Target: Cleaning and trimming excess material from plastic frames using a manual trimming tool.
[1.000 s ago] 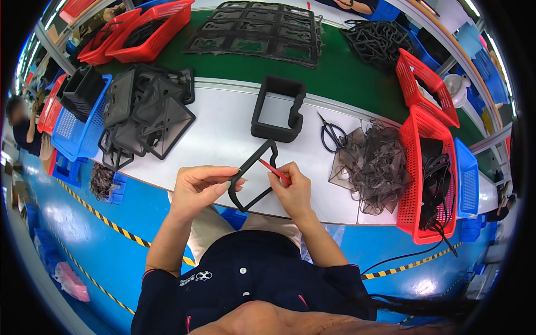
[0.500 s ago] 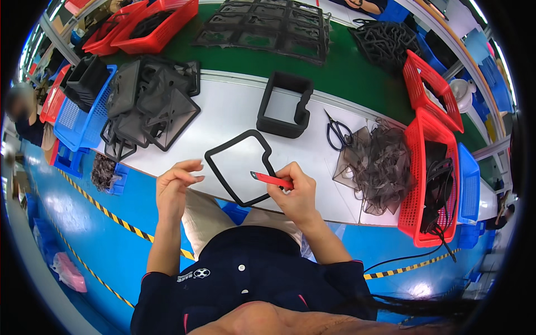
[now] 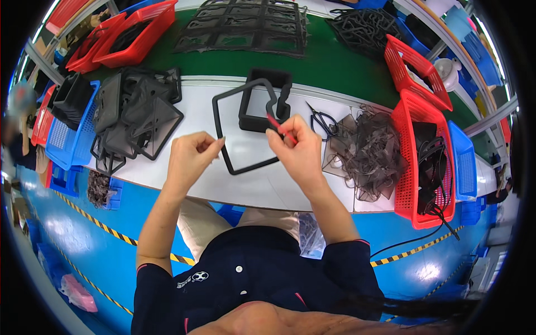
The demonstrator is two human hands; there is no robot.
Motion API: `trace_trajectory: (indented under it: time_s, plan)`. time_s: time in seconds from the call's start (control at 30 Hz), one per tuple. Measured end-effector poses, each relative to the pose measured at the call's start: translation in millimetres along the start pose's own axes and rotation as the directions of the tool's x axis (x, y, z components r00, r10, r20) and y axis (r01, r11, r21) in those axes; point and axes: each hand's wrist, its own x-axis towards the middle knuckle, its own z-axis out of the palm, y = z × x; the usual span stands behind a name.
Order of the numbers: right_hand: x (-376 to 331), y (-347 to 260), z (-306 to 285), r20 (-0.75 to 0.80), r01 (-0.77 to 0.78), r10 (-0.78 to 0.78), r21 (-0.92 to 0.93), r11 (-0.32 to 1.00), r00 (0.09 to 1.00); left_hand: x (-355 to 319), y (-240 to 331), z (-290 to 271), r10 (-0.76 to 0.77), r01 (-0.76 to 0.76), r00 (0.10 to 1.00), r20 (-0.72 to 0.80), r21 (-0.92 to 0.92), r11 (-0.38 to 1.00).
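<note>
A thin black foam frame (image 3: 220, 117), notched on its right side, is held up over the white table between my hands. My left hand (image 3: 192, 156) pinches its left side between thumb and fingertips. In my right hand (image 3: 298, 148) is a red-handled cutter (image 3: 287, 134), and the same fingers appear to hold the frame's right side. Beyond the frame, a stack of similar black frames (image 3: 259, 123) stands on the table, partly overlapped by it. Black-handled scissors (image 3: 322, 121) lie to the right of my right hand.
Mesh-covered black frames (image 3: 134, 111) pile up at left, beside a blue basket (image 3: 70, 142). Dark mesh scraps (image 3: 365, 153) heap at right, against a red basket (image 3: 407, 178). A gridded black sheet (image 3: 240, 28) and tangled black strips (image 3: 365, 28) lie on the green surface.
The frame has been raised away from me, now overlapping the stack. My left hand has moved in and taken hold of its left side; the cutter in my right hand is tilted differently.
</note>
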Motion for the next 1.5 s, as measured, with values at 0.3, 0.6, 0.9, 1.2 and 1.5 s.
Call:
trace_trajectory:
  time_s: [0.3, 0.6, 0.9, 1.2, 1.5]
  plan:
    - [85.7, 33.5, -14.7, -0.068, -0.135, 0.125, -0.169, 0.976, 0.990, 114.3, 21.6, 23.1, -0.019, 0.018, 0.997, 0.074, 0.004, 1.000]
    - [86.2, 54.3, -6.7, -0.001, -0.152, 0.156, -0.229, 0.962, 0.988, 117.3, 3.4, 42.3, 0.079, -0.103, 0.994, 0.078, 0.379, 0.920]
    - [82.4, 62.0, -7.8, 0.022, -0.142, 0.156, -0.305, 0.942, 0.987, 111.1, 4.4, 45.0, 0.105, -0.120, 0.993, 0.059, 0.387, 0.914]
    - [-6.1, 29.9, -60.7, 0.282, -0.005, 0.145, -0.446, 0.895, 0.948, 105.5, 13.3, 9.4, 0.162, -0.160, 0.983, -0.085, 0.032, 0.987]
    - [-46.6, 63.0, -35.0, 0.323, 0.171, 0.038, -0.592, 0.788, 0.945, 123.5, 50.3, 57.6, 0.061, -0.188, 0.930, 0.363, 0.328, 0.926]
